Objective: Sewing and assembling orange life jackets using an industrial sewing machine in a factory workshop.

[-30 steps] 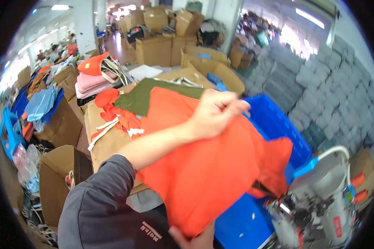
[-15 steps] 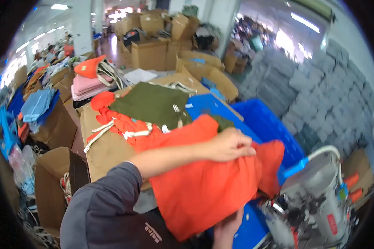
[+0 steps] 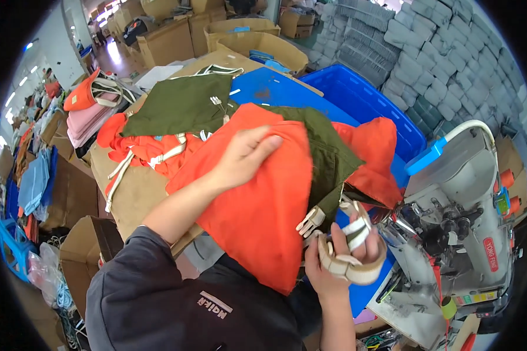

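Across the middle lies a wide piece of orange cloth [image 3: 257, 205], and olive-green cloth [image 3: 328, 155] shows along its right side. My left hand [image 3: 247, 157] is closed on the upper part of the orange cloth, thumb against the fabric. Below the green cloth, my right hand [image 3: 328, 263] has its fingers curled round a looped cream webbing strap [image 3: 360, 272]. A cream plastic buckle [image 3: 311, 221] hangs at the green cloth's lower corner, beside that hand. More orange cloth [image 3: 372, 155] bunches up to the right. The cloth hides part of the blue tabletop.
At right stands a sewing machine [image 3: 451, 216] with a blue-ended lamp [image 3: 425, 158]. A blue crate [image 3: 366, 96] sits behind the table. Green pieces [image 3: 178, 105] and orange pieces with straps [image 3: 158, 153] are piled at the far left. An open cardboard box [image 3: 79, 257] stands lower left.
The orange cloth has been turned, exposing its olive-green side. My left hand has shifted left and up. My right hand has come out from under the cloth with the webbing strap.
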